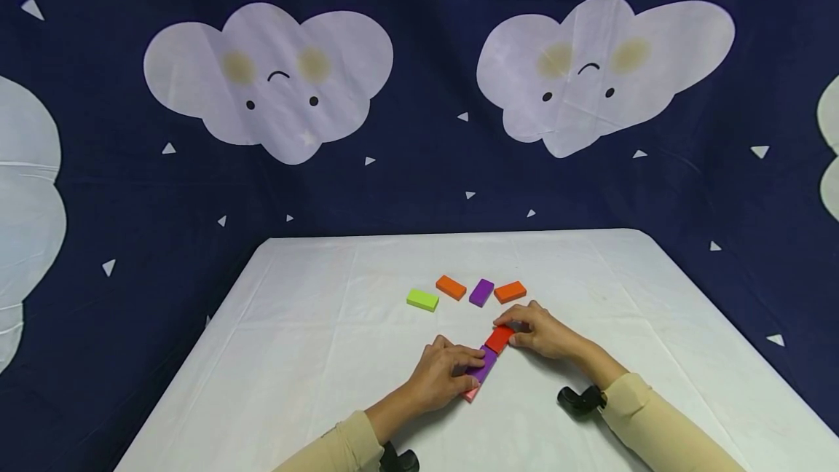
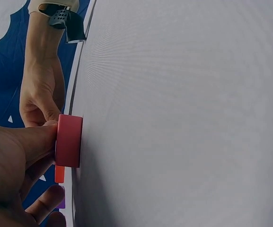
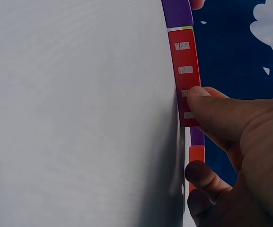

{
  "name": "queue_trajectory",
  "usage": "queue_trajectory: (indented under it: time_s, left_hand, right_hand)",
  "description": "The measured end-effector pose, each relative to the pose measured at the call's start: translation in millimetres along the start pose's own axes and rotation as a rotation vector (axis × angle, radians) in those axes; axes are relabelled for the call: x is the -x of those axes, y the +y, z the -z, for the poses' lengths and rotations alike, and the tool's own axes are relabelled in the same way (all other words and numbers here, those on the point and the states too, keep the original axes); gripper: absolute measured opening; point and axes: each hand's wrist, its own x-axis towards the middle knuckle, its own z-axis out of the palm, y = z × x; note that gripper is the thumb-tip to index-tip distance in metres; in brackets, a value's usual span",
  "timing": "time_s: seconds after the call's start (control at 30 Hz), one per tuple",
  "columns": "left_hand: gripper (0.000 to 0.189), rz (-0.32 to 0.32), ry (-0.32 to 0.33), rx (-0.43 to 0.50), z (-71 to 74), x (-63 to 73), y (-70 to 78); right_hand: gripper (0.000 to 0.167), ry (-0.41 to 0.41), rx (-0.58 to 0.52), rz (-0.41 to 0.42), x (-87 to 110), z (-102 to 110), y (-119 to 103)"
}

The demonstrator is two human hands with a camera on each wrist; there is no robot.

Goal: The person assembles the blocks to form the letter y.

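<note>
Inspector: Where are the handled blocks being found?

Clerk: On the bench (image 1: 295, 326), where a slanting row is being formed. The red block (image 1: 500, 339) is being held at the far end, with the purple block (image 1: 483, 368) being seated in the middle and the pink block (image 1: 470, 395) at the near end.

Inspector: How is the red block being gripped?

Clerk: It is being pinched by the right hand (image 1: 542, 331), the thumb being pressed to one face and other fingers being set behind. A side hold is being used, it is judged, so that its angle can be governed.

Inspector: And the left hand (image 1: 442, 376)?

Clerk: The purple block is being grasped by its curled fingers, the thumb being rested close to the pink block. Both are probably being steadied against a nudge.

Inspector: Is contact between red and purple being confirmed?

Clerk: It is not. A thin pale strip is being shown between them in the right wrist view; touching cannot be told.

Inspector: What else is being noted?

Clerk: Beyond the row, a green block (image 1: 422, 300), a left orange block (image 1: 451, 287), a far purple block (image 1: 481, 293) and a right orange block (image 1: 510, 292) are being noted, variously angled. By judgement, the row is being spared crowding.
</note>
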Motion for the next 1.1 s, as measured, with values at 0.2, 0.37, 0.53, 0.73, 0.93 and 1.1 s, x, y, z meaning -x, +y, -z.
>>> queue_trajectory:
  time_s: [0.2,0.37,0.53,0.73,0.93,1.1]
  left_hand:
    - [0.028,0.005,-0.004,-0.001,-0.4,0.2,-0.1]
    - [0.028,0.005,-0.004,-0.001,-0.9,0.2,-0.4]
    - [0.028,0.006,-0.002,0.004,-0.4,0.0,-0.3]
    - [0.028,0.012,-0.006,0.002,0.2,-0.1,0.2]
    - [0.028,0.009,0.000,0.001,-0.2,-0.5,0.1]
    - [0.028,-0.001,0.005,-0.002,-1.0,-0.1,-0.8]
  right_hand:
    - [0.036,0.007,-0.009,-0.008,0.8,-1,0]
    - [0.041,0.053,-0.005,-0.032,2.0,-1,-2]
    - [0.038,0.136,0.013,-0.070,2.8,-3,-4]
    - [0.038,0.194,0.078,-0.120,3.2,-7,-10]
    - [0.038,0.233,0.136,-0.209,3.6,-12,-21]
    - [0.036,0.265,0.189,-0.258,3.6,-14,-29]
